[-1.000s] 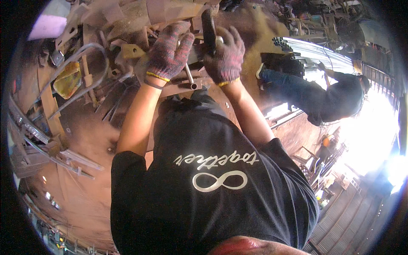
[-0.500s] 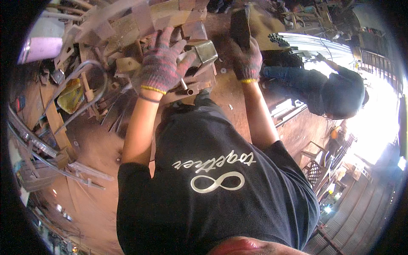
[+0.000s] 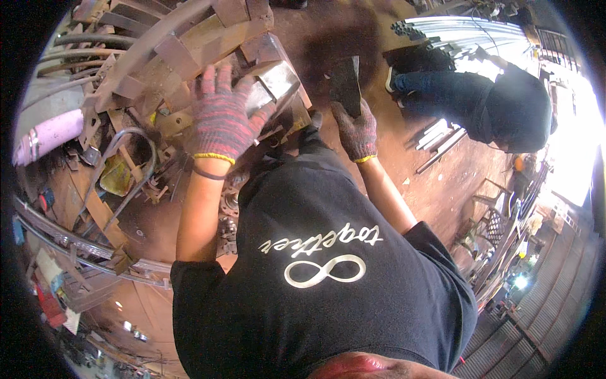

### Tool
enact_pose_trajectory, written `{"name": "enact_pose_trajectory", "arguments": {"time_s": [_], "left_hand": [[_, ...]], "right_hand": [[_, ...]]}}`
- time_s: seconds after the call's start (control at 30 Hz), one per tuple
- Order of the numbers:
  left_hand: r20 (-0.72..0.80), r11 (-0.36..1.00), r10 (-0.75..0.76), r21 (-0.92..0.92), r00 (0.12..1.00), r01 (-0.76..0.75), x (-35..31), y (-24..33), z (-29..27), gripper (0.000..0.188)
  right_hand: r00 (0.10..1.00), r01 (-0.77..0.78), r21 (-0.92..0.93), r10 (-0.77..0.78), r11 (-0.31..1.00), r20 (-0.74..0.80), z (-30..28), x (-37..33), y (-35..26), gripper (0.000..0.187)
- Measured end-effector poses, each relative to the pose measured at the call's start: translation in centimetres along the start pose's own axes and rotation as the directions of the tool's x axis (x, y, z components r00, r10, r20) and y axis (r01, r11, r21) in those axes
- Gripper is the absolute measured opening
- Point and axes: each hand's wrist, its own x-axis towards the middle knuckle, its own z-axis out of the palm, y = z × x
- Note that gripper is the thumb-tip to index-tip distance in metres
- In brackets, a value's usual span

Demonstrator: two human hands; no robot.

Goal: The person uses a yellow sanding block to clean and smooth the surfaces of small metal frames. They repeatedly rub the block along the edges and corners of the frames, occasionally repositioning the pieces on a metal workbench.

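Some brown floor (image 3: 410, 158) shows between the right edge of a boxy metal block (image 3: 275, 87) and a flat, dark slab (image 3: 346, 86), and more spreads right toward a bent-over co-worker (image 3: 508, 110). The right hand (image 3: 357, 134) is clamped on the slab's near end; the left hand (image 3: 224, 120) lies over the block's left part, fingers spread apart, contact unclear. The block's faces gleam; the slab looks dull. Coarse knit gloves (image 3: 218, 140) end in yellow cuffs.

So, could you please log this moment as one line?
left hand: open by metal block; right hand: holding dark piece; co-worker: bent near pipes
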Motion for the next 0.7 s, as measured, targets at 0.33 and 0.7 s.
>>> {"name": "enact_pose_trajectory", "arguments": {"time_s": [0.33,0.7], "left_hand": [[-0.032,0.996,-0.089,0.024,0.995,0.090,0.7,1.3,-0.9,0.086],[0.018,0.981,0.191,-0.030,0.981,-0.191,1.1,0.6,-0.3,0.042]], "right_hand": [[0.729,0.655,-0.523,-0.639,0.545,0.247,3.3,4.1,-5.2,0.048],[0.743,0.664,-0.283,-0.573,0.692,0.344,4.2,3.5,-4.7,0.055]]}}
